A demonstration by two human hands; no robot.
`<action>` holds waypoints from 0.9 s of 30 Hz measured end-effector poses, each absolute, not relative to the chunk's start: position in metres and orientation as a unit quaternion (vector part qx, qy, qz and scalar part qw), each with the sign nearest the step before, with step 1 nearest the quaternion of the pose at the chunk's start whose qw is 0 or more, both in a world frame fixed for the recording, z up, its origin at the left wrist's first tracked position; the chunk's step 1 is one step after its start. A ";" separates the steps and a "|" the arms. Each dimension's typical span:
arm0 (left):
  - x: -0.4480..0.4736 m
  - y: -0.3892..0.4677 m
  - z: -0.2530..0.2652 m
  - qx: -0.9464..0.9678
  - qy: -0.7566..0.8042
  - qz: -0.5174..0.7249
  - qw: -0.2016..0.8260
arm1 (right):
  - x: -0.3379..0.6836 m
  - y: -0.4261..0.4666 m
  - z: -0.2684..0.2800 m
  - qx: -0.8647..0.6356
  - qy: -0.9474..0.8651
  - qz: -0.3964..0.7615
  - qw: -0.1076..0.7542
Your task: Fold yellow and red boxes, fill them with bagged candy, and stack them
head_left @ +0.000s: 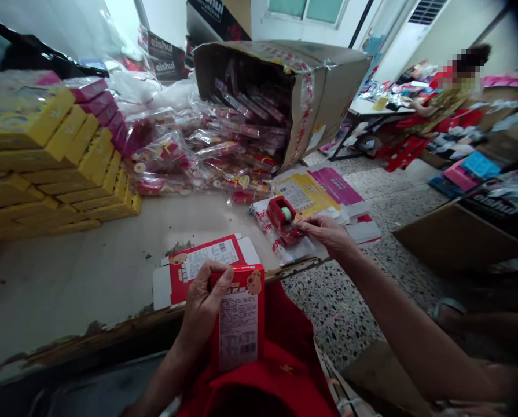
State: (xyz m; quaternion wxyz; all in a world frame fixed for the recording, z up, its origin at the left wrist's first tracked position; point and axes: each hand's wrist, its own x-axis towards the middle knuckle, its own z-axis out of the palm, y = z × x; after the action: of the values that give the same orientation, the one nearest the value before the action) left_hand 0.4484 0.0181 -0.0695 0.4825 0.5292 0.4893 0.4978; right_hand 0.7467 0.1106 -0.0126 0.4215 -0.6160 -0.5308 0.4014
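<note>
My left hand point(206, 298) is closed around the upper left edge of a red printed box point(238, 321), thumb on its front, and holds it upright at the table's edge. My right hand point(326, 231) pinches at the front of a red tape dispenser point(280, 215) with a pale green core; the clear tape at the fingertips is hard to make out. Under the dispenser lies a white and red plastic packet point(300, 252). Just behind the held box, a flattened red carton point(178, 281) lies on the table point(89, 278).
Stacked yellow boxes point(54, 168) stand left, with magenta boxes point(96, 95) behind. Wrapped red packages point(206, 156) spill from a tipped cardboard box point(328, 87). Flattened yellow and magenta cartons point(315, 194) lie at the right edge. Another person point(445, 110) sits at a far table.
</note>
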 end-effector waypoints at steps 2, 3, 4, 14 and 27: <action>0.452 0.018 -0.065 0.512 0.485 0.495 0.507 | 0.743 0.104 -0.008 -0.612 -0.518 0.387 0.455; 0.454 0.018 -0.064 0.513 0.480 0.493 0.513 | 0.741 0.097 -0.006 -0.612 -0.513 0.374 0.471; 0.456 0.019 -0.062 0.518 0.474 0.489 0.518 | 0.740 0.090 -0.005 -0.612 -0.506 0.363 0.489; 0.475 0.026 -0.054 0.577 0.431 0.437 0.539 | 0.743 0.054 -0.041 -0.624 -0.392 0.439 0.514; 0.510 0.061 -0.073 0.584 0.387 0.381 0.603 | 0.754 0.025 -0.016 -0.503 -0.634 0.443 0.387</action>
State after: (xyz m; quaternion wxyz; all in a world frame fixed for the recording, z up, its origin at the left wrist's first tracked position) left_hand 0.5101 0.0610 -0.0735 0.6032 0.5842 0.3865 0.3814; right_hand 0.7539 0.0251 -0.0164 0.3865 -0.5026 -0.6339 0.4429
